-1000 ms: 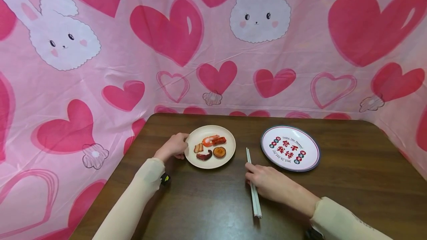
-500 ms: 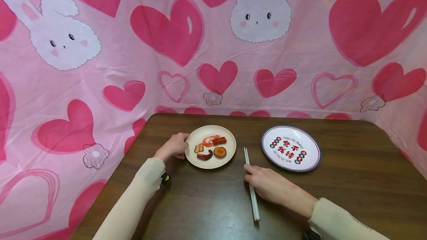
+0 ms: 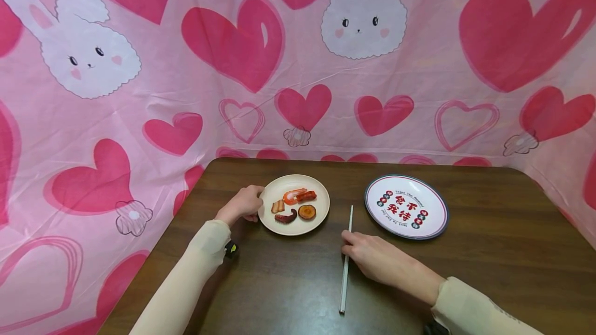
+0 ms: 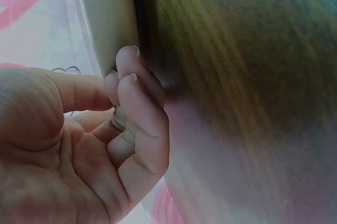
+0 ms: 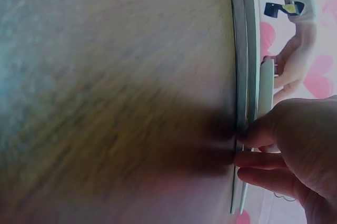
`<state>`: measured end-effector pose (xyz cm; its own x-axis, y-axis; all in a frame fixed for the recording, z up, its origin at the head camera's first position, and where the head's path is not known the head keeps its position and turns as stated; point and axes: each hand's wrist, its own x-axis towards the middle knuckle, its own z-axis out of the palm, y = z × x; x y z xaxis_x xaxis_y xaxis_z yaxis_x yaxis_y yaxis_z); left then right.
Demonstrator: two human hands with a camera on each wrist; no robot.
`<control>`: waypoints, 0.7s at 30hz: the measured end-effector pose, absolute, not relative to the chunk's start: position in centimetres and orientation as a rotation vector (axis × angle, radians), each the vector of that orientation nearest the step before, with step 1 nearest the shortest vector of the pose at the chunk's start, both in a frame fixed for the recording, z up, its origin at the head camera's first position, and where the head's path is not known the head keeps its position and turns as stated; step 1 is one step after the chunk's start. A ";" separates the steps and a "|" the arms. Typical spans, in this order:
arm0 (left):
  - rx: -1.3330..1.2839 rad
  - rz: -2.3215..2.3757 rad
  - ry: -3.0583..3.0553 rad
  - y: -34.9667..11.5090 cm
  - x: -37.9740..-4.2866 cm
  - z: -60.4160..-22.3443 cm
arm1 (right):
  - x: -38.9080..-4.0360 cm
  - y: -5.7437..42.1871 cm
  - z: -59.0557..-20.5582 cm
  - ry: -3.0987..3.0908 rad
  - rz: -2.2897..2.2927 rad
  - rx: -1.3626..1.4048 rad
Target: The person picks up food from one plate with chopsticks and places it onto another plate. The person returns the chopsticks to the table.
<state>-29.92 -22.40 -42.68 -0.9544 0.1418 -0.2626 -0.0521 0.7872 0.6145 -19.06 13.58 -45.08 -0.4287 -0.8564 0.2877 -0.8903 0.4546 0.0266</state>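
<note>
My left hand (image 3: pixel 242 204) grips the left rim of a cream plate (image 3: pixel 291 228), its thumb and fingertips meeting at the edge in the left wrist view. On that plate lie a shrimp (image 3: pixel 291 198), a reddish-brown stick-like piece (image 3: pixel 306 196), a striped meat slice (image 3: pixel 278 207), a dark curled tentacle (image 3: pixel 286 217) and a round brown slice (image 3: pixel 307 212). Between the two plates, my right hand (image 3: pixel 376 253) pinches a pair of pale chopsticks (image 3: pixel 345 283) near their middle. From the head they line up as almost one stick; both chopsticks (image 5: pixel 246 50) show in the right wrist view, just over the table.
A white plate (image 3: pixel 430 199) with a blue rim and red lettering stands to the right, beyond my right hand. The brown wooden table (image 3: pixel 279 283) carries everything. Behind it and along the left hangs a pink cloth (image 3: pixel 209 112) printed with hearts and rabbits.
The chopsticks have turned in my right hand: their near ends have swung left and their far ends right. They now overlap in the head view. The left hand and both plates have stayed put.
</note>
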 end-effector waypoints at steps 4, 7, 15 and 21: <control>0.069 0.934 2.684 -22.5 -30.0 -42.7 | -19.1 13.7 -45.1 -2.454 0.217 1.508; 0.074 0.937 2.683 -22.5 -30.0 -42.7 | -19.1 13.9 -45.1 -2.456 0.238 1.512; 0.077 0.940 2.681 -22.5 -30.1 -42.7 | -19.1 14.2 -45.4 -2.432 0.275 1.505; 0.075 0.937 2.677 -22.4 -30.0 -42.7 | -19.1 14.3 -45.6 -2.428 0.296 1.501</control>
<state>-30.04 -22.42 -42.68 -0.9527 0.1479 -0.2655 -0.0500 0.7854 0.6170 -19.13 14.28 -45.57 -0.4261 -0.8412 0.3330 -0.8966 0.4418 -0.0312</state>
